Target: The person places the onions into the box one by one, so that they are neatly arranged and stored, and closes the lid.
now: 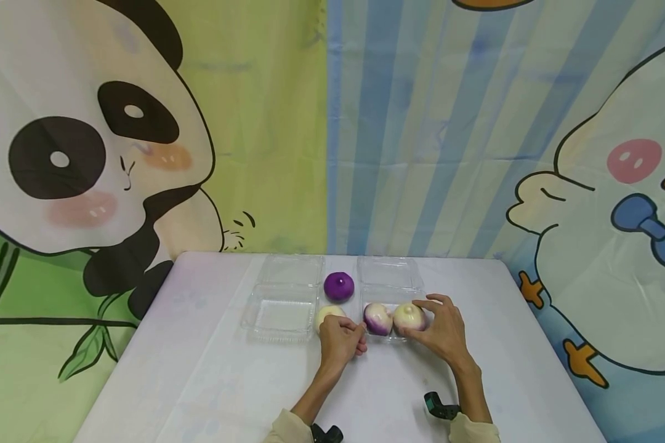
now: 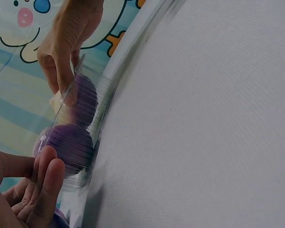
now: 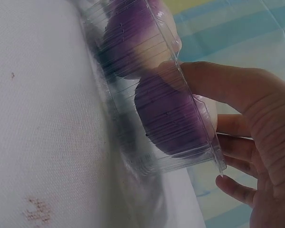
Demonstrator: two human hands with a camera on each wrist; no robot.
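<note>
My right hand (image 1: 442,327) holds a cream-and-purple onion (image 1: 409,317) in the right half of a clear plastic box (image 1: 385,294). Its thumb (image 3: 218,80) reaches inside the rim, while the other fingers lie on the far side. Beside it in the same box sits another cream-and-purple onion (image 1: 378,319). My left hand (image 1: 340,344) pinches the box's rim at the near left corner, its fingertips close together in the left wrist view. Behind this hand, a pale onion (image 1: 328,312) is partly hidden. Farther back lies a deep purple onion (image 1: 338,287).
A second clear plastic box (image 1: 281,315) stands at the left with its lid folded back. The right box's lid (image 1: 389,272) also lies back. A white cloth covers the table (image 1: 210,381), and a printed curtain (image 1: 271,135) hangs behind its back edge.
</note>
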